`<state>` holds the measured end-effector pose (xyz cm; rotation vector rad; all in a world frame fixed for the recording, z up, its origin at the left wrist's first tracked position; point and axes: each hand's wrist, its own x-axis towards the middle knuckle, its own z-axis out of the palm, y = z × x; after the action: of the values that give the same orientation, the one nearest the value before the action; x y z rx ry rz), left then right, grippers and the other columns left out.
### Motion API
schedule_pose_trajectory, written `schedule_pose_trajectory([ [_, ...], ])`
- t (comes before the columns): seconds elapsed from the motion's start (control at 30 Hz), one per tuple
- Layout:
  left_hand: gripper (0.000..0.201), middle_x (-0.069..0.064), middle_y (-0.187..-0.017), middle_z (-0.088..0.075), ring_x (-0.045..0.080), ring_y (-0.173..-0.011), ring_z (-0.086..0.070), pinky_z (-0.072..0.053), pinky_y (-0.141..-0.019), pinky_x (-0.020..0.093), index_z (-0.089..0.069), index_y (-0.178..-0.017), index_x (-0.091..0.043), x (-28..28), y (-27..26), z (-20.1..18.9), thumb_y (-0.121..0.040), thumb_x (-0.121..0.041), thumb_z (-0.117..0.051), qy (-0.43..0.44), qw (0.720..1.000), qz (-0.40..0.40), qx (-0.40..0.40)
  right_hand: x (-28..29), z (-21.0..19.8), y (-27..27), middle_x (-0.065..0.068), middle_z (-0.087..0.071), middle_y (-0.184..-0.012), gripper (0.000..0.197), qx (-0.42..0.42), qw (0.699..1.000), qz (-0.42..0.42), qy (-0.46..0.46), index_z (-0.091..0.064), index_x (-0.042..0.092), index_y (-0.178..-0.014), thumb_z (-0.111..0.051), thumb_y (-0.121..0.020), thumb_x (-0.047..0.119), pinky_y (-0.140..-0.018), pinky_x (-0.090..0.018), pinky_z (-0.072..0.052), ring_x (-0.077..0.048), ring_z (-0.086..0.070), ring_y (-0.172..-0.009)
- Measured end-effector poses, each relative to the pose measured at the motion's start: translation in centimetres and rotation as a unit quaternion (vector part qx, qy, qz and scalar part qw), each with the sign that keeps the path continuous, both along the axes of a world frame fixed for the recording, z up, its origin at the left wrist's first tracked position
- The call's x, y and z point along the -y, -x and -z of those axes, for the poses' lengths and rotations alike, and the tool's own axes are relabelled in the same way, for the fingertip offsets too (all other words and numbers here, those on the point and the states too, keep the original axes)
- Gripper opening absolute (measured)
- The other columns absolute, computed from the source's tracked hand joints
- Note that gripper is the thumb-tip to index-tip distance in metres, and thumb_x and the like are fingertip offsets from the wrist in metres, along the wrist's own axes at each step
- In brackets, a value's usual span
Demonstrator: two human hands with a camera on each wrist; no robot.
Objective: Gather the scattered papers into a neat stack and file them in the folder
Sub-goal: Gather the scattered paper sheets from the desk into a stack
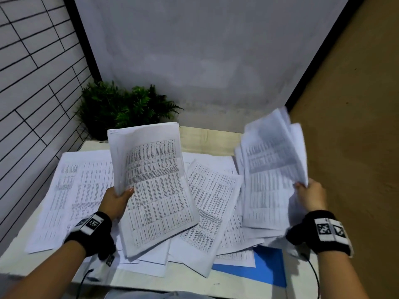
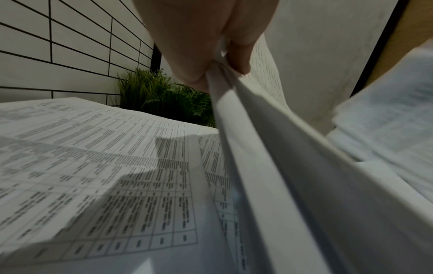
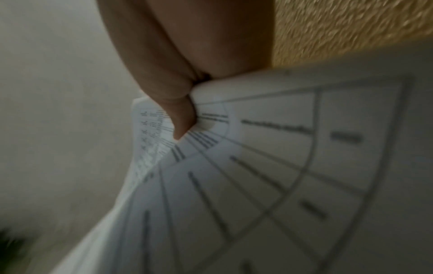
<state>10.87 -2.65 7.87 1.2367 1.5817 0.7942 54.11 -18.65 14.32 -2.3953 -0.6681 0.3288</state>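
Left hand (image 1: 115, 201) grip clamped, thumb on top, on the left edge of a white printed-table sheaf (image 1: 155, 186), lifted and tilted above the scattered white printed papers (image 1: 211, 190) on the pale worktop (image 1: 194, 279). Right hand (image 1: 311, 196) pinches a second, blurred paper bundle (image 1: 269, 169) at its right edge. Blue flat folder (image 1: 267, 268) lies partly under the papers, below the right grip.
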Motion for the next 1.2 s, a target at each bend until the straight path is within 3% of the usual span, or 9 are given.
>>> schedule_pose_trajectory([
  [0.33, 0.015, 0.01, -0.061, -0.05, 0.02, -0.053, -0.045, -0.035, -0.053, 0.026, -0.054, -0.088, -0.004, -0.4, -4.5, -3.1, -0.085, -0.017, -0.06, -0.013, 0.994, 0.091, 0.067, -1.4, -4.6, 4.6, 0.02, -0.068, -0.054, 0.017, -0.265, 0.914, -0.087, -0.295, -0.058, 0.009, -0.095, -0.046, -0.09, -0.001, -0.055, -0.013, -0.052, 0.006, -0.063, -0.053],
  [0.53, 0.042, 0.015, -0.081, -0.061, 0.028, -0.084, -0.059, -0.046, -0.071, 0.035, -0.058, -0.094, -0.002, 0.2, -7.2, -5.5, -0.078, -0.041, -0.058, 0.002, 0.982, 0.148, 0.116, -4.4, -0.2, 11.2, -0.011, -0.056, -0.131, 0.069, -0.444, 0.852, -0.144, -0.236, -0.046, 0.006, -0.13, -0.074, -0.072, 0.033, -0.105, -0.043, -0.04, -0.021, -0.059, -0.111],
  [0.6, 0.043, 0.018, -0.091, -0.061, 0.029, -0.088, -0.058, -0.051, -0.072, 0.034, -0.055, -0.102, -0.006, 0.5, -7.7, -6.3, -0.091, -0.045, -0.041, 0.016, 0.981, 0.116, 0.153, -5.2, -0.1, 12.2, -0.007, -0.056, -0.124, 0.045, -0.438, 0.85, -0.158, -0.246, -0.045, 0.004, -0.13, -0.058, -0.087, 0.008, -0.103, -0.035, -0.042, -0.021, -0.056, -0.111],
  [0.67, 0.068, 0.025, -0.124, -0.057, 0.037, -0.111, -0.055, -0.047, -0.097, 0.043, -0.049, -0.126, -0.004, 0.9, -7.8, -7.1, -0.088, -0.057, -0.028, 0.008, 0.971, 0.101, 0.216, -5.9, -0.3, 12.7, -0.004, -0.062, -0.096, 0.026, -0.384, 0.866, -0.153, -0.282, -0.054, 0.005, -0.111, -0.051, -0.088, -0.005, -0.08, -0.016, -0.051, -0.006, -0.064, -0.086],
  [0.73, 0.081, 0.007, -0.109, -0.07, 0.025, -0.101, -0.063, -0.05, -0.095, 0.041, -0.055, -0.118, -0.004, 1.3, -7.6, -8.3, -0.069, -0.068, -0.051, -0.054, 0.961, 0.114, 0.246, -6.4, -0.7, 13.0, 0.0, -0.06, -0.072, 0.015, -0.323, 0.877, -0.164, -0.314, -0.055, 0.009, -0.087, -0.056, -0.084, -0.006, -0.062, -0.012, -0.051, 0.002, -0.062, -0.062],
  [0.8, 0.054, -0.018, -0.067, -0.072, 0.002, -0.069, -0.066, -0.055, -0.065, 0.02, -0.066, -0.085, -0.022, 1.5, -7.5, -9.0, -0.044, -0.057, -0.07, -0.112, 0.954, 0.137, 0.241, -6.7, -1.1, 13.3, 0.002, -0.063, -0.075, 0.02, -0.304, 0.879, -0.187, -0.315, -0.055, 0.01, -0.089, -0.064, -0.078, -0.004, -0.068, -0.019, -0.052, -0.007, -0.063, -0.07],
  [0.9, 0.043, -0.03, -0.063, -0.069, -0.011, -0.068, -0.065, -0.049, -0.062, 0.006, -0.073, -0.07, -0.04, 1.8, -7.3, -9.5, -0.031, -0.058, -0.079, -0.158, 0.939, 0.161, 0.261, -6.7, -1.6, 13.5, 0.012, -0.073, -0.082, 0.04, -0.311, 0.86, -0.251, -0.316, -0.059, 0.014, -0.101, -0.074, -0.068, -0.003, -0.076, -0.014, -0.052, -0.003, -0.067, -0.083],
  [1.07, 0.065, -0.025, -0.075, -0.073, -0.007, -0.075, -0.067, -0.052, -0.067, 0.01, -0.067, -0.084, -0.029, 1.6, -6.9, -9.2, -0.033, -0.067, -0.077, -0.161, 0.93, 0.205, 0.258, -6.8, -1.8, 12.6, 0.006, -0.073, -0.083, 0.074, -0.342, 0.845, -0.26, -0.32, -0.06, 0.017, -0.1, -0.087, -0.035, 0.042, -0.069, -0.02, -0.054, -0.006, -0.069, -0.08],
  [1.2, 0.069, -0.02, -0.077, -0.074, -0.001, -0.079, -0.068, -0.056, -0.078, 0.025, -0.065, -0.084, -0.028, 1.1, -7.4, -8.4, -0.028, -0.063, -0.081, -0.122, 0.94, 0.209, 0.242, -6.8, -2.1, 12.8, 0.006, -0.075, -0.079, 0.052, -0.33, 0.853, -0.266, -0.304, -0.066, 0.019, -0.088, -0.084, -0.043, 0.035, -0.081, -0.033, -0.057, -0.015, -0.07, -0.084],
])
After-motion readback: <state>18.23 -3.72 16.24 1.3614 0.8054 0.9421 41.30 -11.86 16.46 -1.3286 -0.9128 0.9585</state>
